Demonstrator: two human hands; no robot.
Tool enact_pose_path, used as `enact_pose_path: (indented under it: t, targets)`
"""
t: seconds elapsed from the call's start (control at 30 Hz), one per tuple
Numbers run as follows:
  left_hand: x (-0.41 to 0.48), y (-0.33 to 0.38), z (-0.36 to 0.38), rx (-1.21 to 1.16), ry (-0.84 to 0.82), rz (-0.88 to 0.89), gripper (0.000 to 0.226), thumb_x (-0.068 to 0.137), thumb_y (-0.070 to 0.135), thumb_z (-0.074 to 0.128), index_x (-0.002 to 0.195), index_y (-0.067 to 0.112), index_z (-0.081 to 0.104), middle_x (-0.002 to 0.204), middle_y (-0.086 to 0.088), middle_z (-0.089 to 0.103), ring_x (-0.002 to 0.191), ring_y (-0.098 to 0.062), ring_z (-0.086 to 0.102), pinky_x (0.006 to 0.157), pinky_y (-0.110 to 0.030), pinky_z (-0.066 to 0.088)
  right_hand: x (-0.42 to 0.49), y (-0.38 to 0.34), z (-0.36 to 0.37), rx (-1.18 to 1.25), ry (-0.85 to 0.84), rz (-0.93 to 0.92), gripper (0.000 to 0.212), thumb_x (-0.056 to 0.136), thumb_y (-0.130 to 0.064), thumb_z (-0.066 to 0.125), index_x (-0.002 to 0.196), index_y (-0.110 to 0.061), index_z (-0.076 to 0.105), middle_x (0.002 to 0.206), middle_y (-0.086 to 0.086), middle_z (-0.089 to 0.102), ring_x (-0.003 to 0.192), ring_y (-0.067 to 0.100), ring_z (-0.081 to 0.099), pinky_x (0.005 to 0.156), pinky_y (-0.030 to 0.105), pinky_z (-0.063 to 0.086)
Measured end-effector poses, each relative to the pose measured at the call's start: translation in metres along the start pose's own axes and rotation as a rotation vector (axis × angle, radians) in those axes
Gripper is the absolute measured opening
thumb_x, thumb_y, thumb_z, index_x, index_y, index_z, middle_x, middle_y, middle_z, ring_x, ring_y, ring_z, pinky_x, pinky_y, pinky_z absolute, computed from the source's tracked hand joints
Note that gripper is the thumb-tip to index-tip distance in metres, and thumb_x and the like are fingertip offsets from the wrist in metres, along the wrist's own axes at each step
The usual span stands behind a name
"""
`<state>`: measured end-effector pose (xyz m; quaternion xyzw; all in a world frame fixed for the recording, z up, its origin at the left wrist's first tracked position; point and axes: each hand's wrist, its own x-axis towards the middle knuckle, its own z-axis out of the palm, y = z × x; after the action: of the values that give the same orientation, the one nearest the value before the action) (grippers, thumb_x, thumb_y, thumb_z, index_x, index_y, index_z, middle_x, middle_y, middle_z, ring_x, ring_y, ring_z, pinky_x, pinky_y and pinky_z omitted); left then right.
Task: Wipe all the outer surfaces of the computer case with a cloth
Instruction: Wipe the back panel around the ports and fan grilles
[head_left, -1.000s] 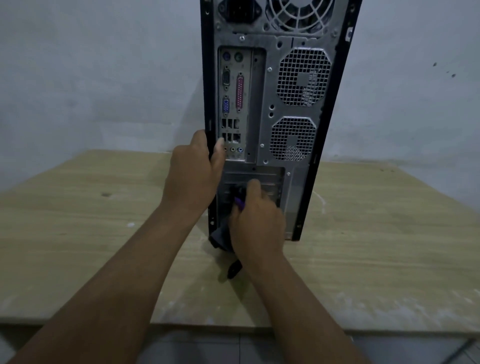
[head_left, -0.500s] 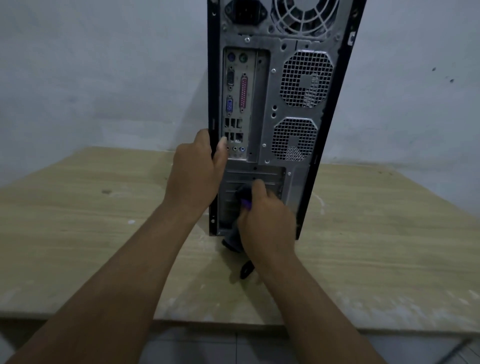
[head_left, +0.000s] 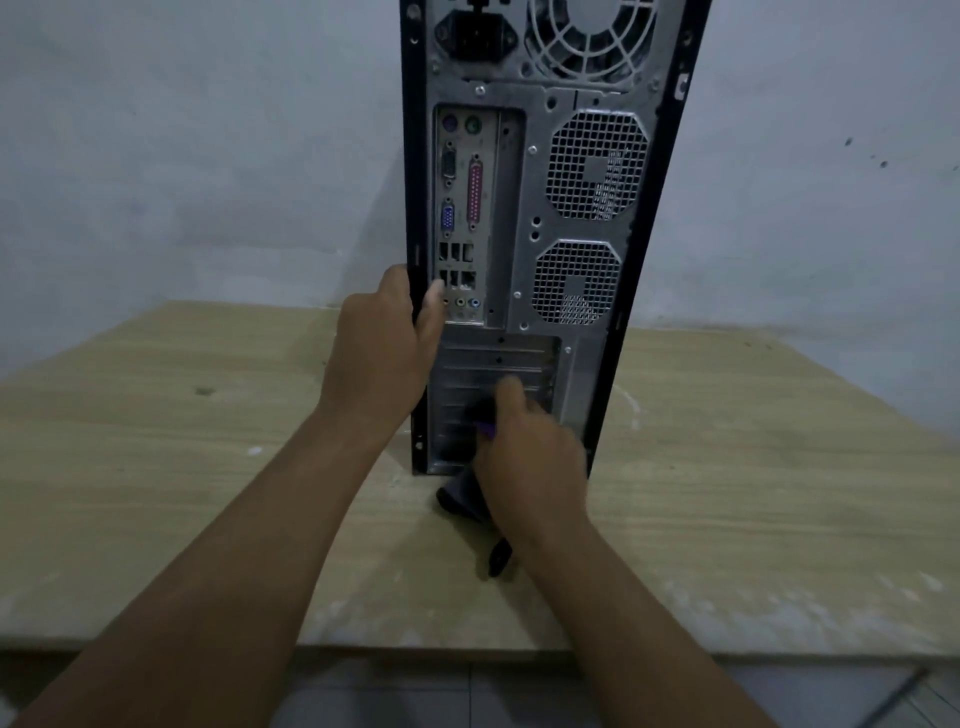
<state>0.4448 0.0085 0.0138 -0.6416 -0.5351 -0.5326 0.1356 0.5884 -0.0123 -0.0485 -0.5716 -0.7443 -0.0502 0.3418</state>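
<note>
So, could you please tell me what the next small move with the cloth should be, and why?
Probably slide the cloth up the rear panel: the right hand presses it on the low slot covers, the ports and vent grilles lie above it, and the left hand grips the computer case by its edge.

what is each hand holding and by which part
Left hand grips the case by its left rear edge. Right hand holds the cloth bunched near its top, the rest trailing onto the table.
</note>
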Motion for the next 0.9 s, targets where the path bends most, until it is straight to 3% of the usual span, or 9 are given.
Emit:
enact_pose_path:
  t: [0.07, 0.17, 0.33, 0.5, 0.7, 0.83, 0.9]
  targets:
    - [0.0, -0.001, 0.001, -0.005, 0.0, -0.007, 0.028, 0.105, 0.028, 0.05, 0.084, 0.012, 0.043, 0.056, 0.006, 0.038, 0.043, -0.009, 0.036, 0.04, -0.024, 0.021, -0.005, 0.013, -0.005, 0.006, 0.046, 0.12, 0.018, 0.1, -0.025, 0.047, 0.111, -0.015, 0.038, 0.089, 0.007, 0.065, 0.076, 0.032, 0.064, 0.057, 0.034, 0.042]
    - [-0.001, 0.001, 0.002, -0.02, 0.009, -0.013, 0.027, 0.105, 0.027, 0.05, 0.084, 0.012, 0.043, 0.056, 0.007, 0.038, 0.043, -0.008, 0.036, 0.038, -0.02, 0.024, -0.007, 0.014, -0.005, 0.034, 0.082, 0.153, 0.024, 0.099, -0.028, 0.05, 0.117, -0.013, 0.044, 0.091, 0.009, 0.066, 0.078, 0.033, 0.064, 0.058, 0.033, 0.037]
    - [-0.001, 0.003, 0.004, -0.009, 0.018, -0.031, 0.029, 0.106, 0.027, 0.049, 0.082, 0.011, 0.041, 0.055, 0.007, 0.034, 0.043, -0.007, 0.031, 0.039, -0.021, 0.02, -0.001, -0.013, 0.008, 0.047, 0.047, 0.064, 0.012, 0.098, -0.021, 0.049, 0.108, -0.016, 0.044, 0.089, 0.007, 0.065, 0.076, 0.032, 0.063, 0.057, 0.032, 0.035]
    - [0.0, 0.002, 0.003, -0.026, 0.016, -0.027, 0.031, 0.105, 0.026, 0.05, 0.081, 0.01, 0.041, 0.056, 0.007, 0.034, 0.043, -0.006, 0.032, 0.041, -0.017, 0.029, 0.001, -0.032, 0.02, 0.051, 0.017, -0.138, 0.012, 0.091, -0.014, 0.058, 0.102, -0.013, 0.052, 0.08, 0.009, 0.067, 0.06, 0.03, 0.062, 0.05, 0.029, 0.034]
    - [-0.001, -0.002, 0.004, -0.031, 0.029, -0.01, 0.028, 0.105, 0.027, 0.05, 0.083, 0.012, 0.041, 0.055, 0.008, 0.036, 0.042, -0.006, 0.033, 0.039, -0.018, 0.025, -0.001, 0.008, -0.013, -0.075, -0.022, 0.008, 0.022, 0.097, -0.016, 0.047, 0.118, -0.018, 0.042, 0.094, 0.007, 0.066, 0.08, 0.032, 0.064, 0.058, 0.031, 0.034]
    - [-0.002, -0.001, 0.008, -0.021, 0.04, -0.013, 0.028, 0.106, 0.028, 0.049, 0.084, 0.011, 0.045, 0.055, 0.004, 0.039, 0.041, -0.009, 0.034, 0.041, -0.024, 0.02, 0.001, 0.006, -0.016, -0.04, -0.023, 0.056, 0.02, 0.098, -0.018, 0.046, 0.117, -0.018, 0.042, 0.094, 0.008, 0.065, 0.08, 0.032, 0.062, 0.059, 0.032, 0.035]
    - [-0.002, -0.001, 0.009, -0.024, 0.042, -0.02, 0.029, 0.106, 0.027, 0.049, 0.083, 0.011, 0.043, 0.054, 0.005, 0.037, 0.041, -0.009, 0.033, 0.041, -0.022, 0.019, 0.004, -0.01, -0.003, -0.009, -0.035, -0.019, 0.02, 0.098, -0.017, 0.046, 0.118, -0.018, 0.041, 0.093, 0.008, 0.065, 0.077, 0.032, 0.063, 0.058, 0.033, 0.038]
